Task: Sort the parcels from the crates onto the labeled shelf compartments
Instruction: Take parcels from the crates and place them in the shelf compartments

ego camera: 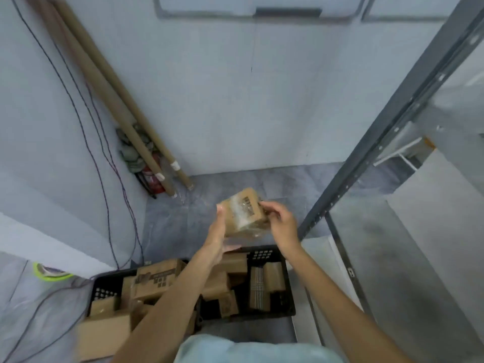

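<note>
So the parcel point(245, 210) is held up over the black crate point(263, 254), tilted, label side up. It's pinched at its right edge by the right hand point(280, 221) and propped by the flat left hand point(219, 231). The shelf point(392, 121) is found off to the right, nearer the right hand. Grey floor point(209, 184) below.

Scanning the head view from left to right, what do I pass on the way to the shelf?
First the tape roll → fire extinguisher → left hand → parcel → right hand → shelf post. Left out: the cables, tubes and crate, which stretch across several of these.
</note>
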